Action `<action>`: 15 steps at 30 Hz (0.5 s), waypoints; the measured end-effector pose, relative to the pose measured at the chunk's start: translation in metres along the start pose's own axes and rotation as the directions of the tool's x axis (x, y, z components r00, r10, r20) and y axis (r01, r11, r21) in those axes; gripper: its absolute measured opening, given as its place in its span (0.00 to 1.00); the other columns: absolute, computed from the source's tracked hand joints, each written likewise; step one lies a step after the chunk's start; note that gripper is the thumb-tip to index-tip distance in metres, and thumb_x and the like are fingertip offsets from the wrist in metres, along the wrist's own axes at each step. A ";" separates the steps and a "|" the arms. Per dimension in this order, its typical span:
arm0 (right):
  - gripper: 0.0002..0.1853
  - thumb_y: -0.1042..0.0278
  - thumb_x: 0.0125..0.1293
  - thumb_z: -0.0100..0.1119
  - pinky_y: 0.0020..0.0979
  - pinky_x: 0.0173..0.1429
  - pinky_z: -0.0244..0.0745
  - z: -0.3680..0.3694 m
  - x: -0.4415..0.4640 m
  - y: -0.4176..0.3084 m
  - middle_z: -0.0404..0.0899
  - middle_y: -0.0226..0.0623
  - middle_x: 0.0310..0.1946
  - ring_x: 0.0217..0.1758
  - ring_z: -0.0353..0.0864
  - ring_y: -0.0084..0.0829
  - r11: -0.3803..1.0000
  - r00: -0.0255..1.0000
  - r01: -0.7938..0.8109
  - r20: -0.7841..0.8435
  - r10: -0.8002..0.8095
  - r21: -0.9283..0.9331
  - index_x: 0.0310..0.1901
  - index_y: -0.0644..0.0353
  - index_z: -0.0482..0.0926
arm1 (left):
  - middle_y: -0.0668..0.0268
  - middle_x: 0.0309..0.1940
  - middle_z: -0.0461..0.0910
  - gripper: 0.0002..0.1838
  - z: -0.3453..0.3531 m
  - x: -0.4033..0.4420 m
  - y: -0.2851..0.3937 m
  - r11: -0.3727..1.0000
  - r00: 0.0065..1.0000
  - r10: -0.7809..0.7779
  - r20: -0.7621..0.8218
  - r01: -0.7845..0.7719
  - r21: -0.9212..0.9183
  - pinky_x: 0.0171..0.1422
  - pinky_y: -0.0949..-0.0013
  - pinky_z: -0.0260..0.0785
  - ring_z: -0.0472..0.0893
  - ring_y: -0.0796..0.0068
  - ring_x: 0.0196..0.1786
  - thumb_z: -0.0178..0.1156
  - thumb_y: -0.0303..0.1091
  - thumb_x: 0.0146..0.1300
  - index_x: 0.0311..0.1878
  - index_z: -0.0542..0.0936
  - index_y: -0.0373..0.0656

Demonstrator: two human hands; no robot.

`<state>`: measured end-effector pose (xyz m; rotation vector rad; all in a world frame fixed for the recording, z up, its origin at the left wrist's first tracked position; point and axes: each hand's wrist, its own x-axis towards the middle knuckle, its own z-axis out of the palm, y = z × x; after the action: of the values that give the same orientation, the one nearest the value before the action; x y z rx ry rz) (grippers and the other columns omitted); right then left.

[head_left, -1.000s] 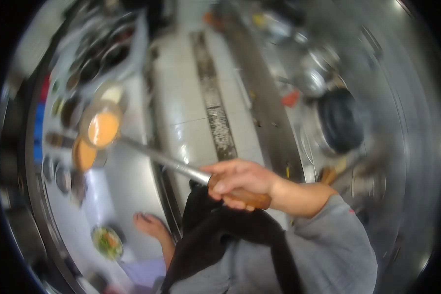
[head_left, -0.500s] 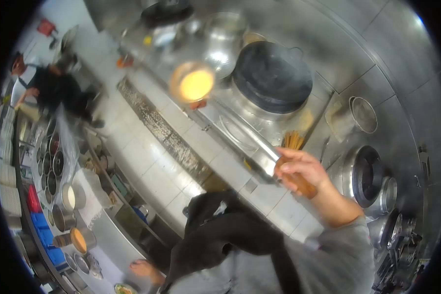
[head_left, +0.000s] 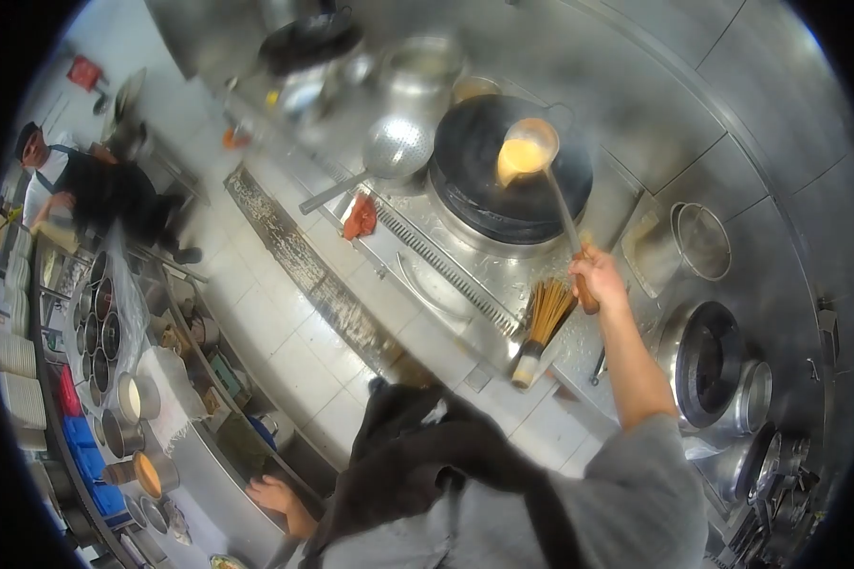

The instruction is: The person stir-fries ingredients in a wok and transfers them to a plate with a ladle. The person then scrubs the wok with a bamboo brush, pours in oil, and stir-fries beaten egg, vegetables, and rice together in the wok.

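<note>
My right hand (head_left: 598, 275) is wrapped around the wooden handle of a ladle (head_left: 565, 211). The ladle's bowl hangs over a dark wok (head_left: 474, 156) on the stove, tilted, with yellow liquid (head_left: 519, 161) in it reaching the lip. Whether any is falling into the wok I cannot tell. Down at the left, my left hand (head_left: 273, 493) rests on the edge of the steel counter (head_left: 223, 484), fingers stretched out and holding nothing. A bamboo brush (head_left: 541, 332) lies on the stove front, near my right forearm.
A perforated strainer (head_left: 399, 147) and a red cloth (head_left: 360, 217) lie left of the wok. Wire strainers (head_left: 702, 242) and a second wok (head_left: 707, 360) are at the right. Across the aisle, a person (head_left: 104, 190) stands beyond the counter's containers (head_left: 157, 471).
My right hand has swung the ladle rightward from over the stove's front edge to above the wok, and its bowl has tipped. My left hand stays at the counter.
</note>
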<state>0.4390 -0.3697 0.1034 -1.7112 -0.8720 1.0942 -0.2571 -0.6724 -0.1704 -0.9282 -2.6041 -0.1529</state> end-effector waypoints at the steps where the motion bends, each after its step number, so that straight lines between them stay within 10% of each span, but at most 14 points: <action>1: 0.37 0.77 0.54 0.55 0.28 0.16 0.64 -0.001 0.007 0.002 0.76 0.36 0.25 0.13 0.70 0.27 1.000 1.000 0.000 -0.001 0.000 -0.001 0.67 0.70 0.57 | 0.48 0.59 0.67 0.21 0.004 -0.003 0.010 1.000 1.000 0.010 0.009 -0.010 -0.001 0.58 0.50 0.65 0.68 0.48 0.61 0.50 0.40 0.65 0.56 0.71 0.36; 5: 0.35 0.77 0.54 0.55 0.28 0.18 0.65 -0.007 0.014 -0.010 0.75 0.35 0.22 0.13 0.71 0.26 0.987 0.988 0.107 -0.096 -0.119 -0.122 0.66 0.72 0.59 | 0.45 0.58 0.67 0.23 0.020 -0.015 0.039 0.993 0.989 0.056 0.138 -0.041 -0.113 0.58 0.49 0.64 0.68 0.47 0.60 0.51 0.40 0.64 0.57 0.70 0.35; 7: 0.34 0.76 0.55 0.55 0.29 0.21 0.68 -0.014 0.012 -0.017 0.77 0.38 0.21 0.15 0.74 0.26 0.939 0.972 0.160 -0.117 -0.204 -0.306 0.66 0.70 0.61 | 0.42 0.56 0.68 0.23 0.059 -0.017 0.032 0.942 0.918 0.333 0.216 -0.334 -0.032 0.60 0.50 0.63 0.69 0.46 0.59 0.52 0.39 0.63 0.55 0.70 0.32; 12: 0.33 0.75 0.56 0.55 0.36 0.38 0.76 -0.009 -0.026 -0.059 0.80 0.48 0.28 0.28 0.81 0.41 0.572 0.829 0.233 -0.147 -0.540 -0.786 0.66 0.60 0.64 | 0.39 0.54 0.69 0.23 0.104 0.019 0.062 0.939 0.721 0.343 0.602 -0.276 -0.204 0.63 0.55 0.61 0.69 0.44 0.59 0.54 0.36 0.60 0.54 0.71 0.29; 14: 0.34 0.77 0.56 0.55 0.40 0.43 0.75 -0.005 -0.037 -0.067 0.80 0.49 0.31 0.34 0.81 0.46 0.432 0.731 0.223 -0.143 -0.667 -0.874 0.68 0.59 0.61 | 0.40 0.51 0.73 0.23 0.119 0.031 0.080 0.907 0.778 0.162 0.607 0.125 -0.403 0.62 0.54 0.63 0.72 0.45 0.57 0.55 0.38 0.59 0.52 0.72 0.30; 15: 0.34 0.77 0.56 0.55 0.40 0.43 0.75 -0.001 -0.039 -0.063 0.80 0.49 0.31 0.34 0.81 0.46 0.425 0.727 0.219 -0.144 -0.672 -0.878 0.68 0.59 0.61 | 0.42 0.48 0.77 0.23 0.161 0.038 0.069 0.911 0.743 0.333 0.581 -0.096 -0.400 0.59 0.54 0.66 0.76 0.46 0.53 0.55 0.40 0.59 0.52 0.73 0.32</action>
<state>0.4201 -0.3829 0.1736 -2.1110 -1.5442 -0.2693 -0.2905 -0.5607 -0.3065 -1.6605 -3.1063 -0.2818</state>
